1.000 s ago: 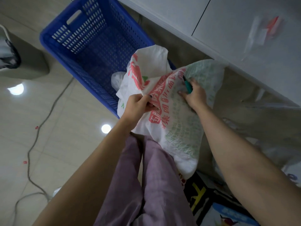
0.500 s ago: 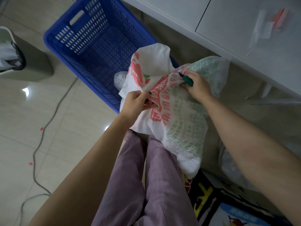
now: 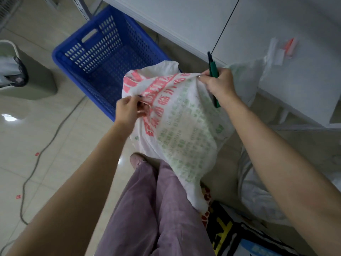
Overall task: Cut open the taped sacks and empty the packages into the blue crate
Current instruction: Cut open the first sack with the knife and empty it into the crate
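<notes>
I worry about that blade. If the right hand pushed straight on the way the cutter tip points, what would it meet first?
Probably the edge of the white table: the right hand holds the green cutter tip up and away, just short of it. Depth is unclear.

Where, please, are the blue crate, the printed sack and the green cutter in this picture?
blue crate [image 3: 103,35]: head view, on its far perforated wall near the handle slot.
printed sack [image 3: 184,130]: head view, on the green-lettered face of the sack.
green cutter [image 3: 212,68]: head view, on its green body above the right hand.

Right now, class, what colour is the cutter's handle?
Green, on the cutter in the right hand; head view.
</notes>
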Demonstrator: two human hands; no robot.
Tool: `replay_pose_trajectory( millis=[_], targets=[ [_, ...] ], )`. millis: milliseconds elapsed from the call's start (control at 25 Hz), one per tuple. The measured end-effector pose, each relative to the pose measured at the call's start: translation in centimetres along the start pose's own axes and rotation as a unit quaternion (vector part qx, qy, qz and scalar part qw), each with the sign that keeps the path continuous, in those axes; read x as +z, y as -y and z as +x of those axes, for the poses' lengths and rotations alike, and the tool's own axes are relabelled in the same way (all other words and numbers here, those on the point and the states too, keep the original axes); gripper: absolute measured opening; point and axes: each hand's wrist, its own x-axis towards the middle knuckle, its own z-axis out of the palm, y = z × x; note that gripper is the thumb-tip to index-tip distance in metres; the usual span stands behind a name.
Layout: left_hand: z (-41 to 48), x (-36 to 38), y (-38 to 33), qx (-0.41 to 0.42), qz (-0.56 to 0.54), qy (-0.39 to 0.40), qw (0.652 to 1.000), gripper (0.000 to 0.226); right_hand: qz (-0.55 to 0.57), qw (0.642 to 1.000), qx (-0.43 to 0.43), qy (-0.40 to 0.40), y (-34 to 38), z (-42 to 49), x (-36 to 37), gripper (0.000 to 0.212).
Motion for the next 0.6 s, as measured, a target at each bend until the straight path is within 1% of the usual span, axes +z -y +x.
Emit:
replay_pose_trajectory(
  millis=[80,160,200,240,280,320,360,400,440,480,520,560,600],
  targets=[
    [1.5,-1.9,-1.4,0.009,0.013,-0.027,1.000,0.025,0.107,0.994,0.024,0.016,2.6,-0.3,0.8,0.025],
    [3.0,-3.4,-2.4,0.011,-0.018,-0.080,0.997,0.022,0.199,0.978,0.058,-0.001,5.0,-0.3,1.8,0.032],
    [3.3,-3.9,-2.5,0.021,-0.023,-0.105,0.994,0.018,0.229,0.970,0.077,-0.018,5.8,-0.2,2.5,0.033],
    [2.6,-4.3,-2.6,0.033,0.006,-0.117,0.993,0.015,0.242,0.965,0.095,-0.031,6.3,-0.1,3.2,0.032],
    [1.7,-4.4,-1.7,0.037,0.043,-0.103,0.993,0.021,0.250,0.961,0.111,-0.040,6.7,-0.1,3.9,0.030],
    [-0.3,-3.9,-0.8,0.033,0.073,-0.075,0.994,0.031,0.256,0.957,0.127,-0.044,6.9,-0.1,4.6,0.029],
    [-2.5,-3.3,0.9,0.019,0.070,-0.030,0.997,0.042,0.260,0.954,0.139,-0.045,7.1,-0.2,5.4,0.028],
    [-4.9,-2.5,3.0,-0.009,0.057,0.014,0.998,0.063,0.260,0.953,0.147,-0.047,7.2,-0.3,6.1,0.027],
    [-6.8,-1.3,5.1,-0.026,0.063,0.051,0.996,0.090,0.257,0.953,0.151,-0.048,7.3,-0.4,6.6,0.025],
    [-8.4,-0.1,6.6,-0.048,0.096,0.076,0.991,0.113,0.252,0.955,0.151,-0.047,7.5,-0.4,7.0,0.023],
    [-9.3,1.1,8.2,-0.061,0.135,0.089,0.985,0.125,0.247,0.956,0.152,-0.048,7.6,-0.4,7.3,0.021],
    [-9.6,1.8,9.1,-0.079,0.183,0.077,0.977,0.130,0.242,0.957,0.151,-0.050,7.7,-0.5,7.4,0.020],
    [-9.5,2.2,9.4,-0.087,0.200,0.048,0.975,0.128,0.237,0.958,0.152,-0.052,7.6,-0.7,7.5,0.020]
  ],
)
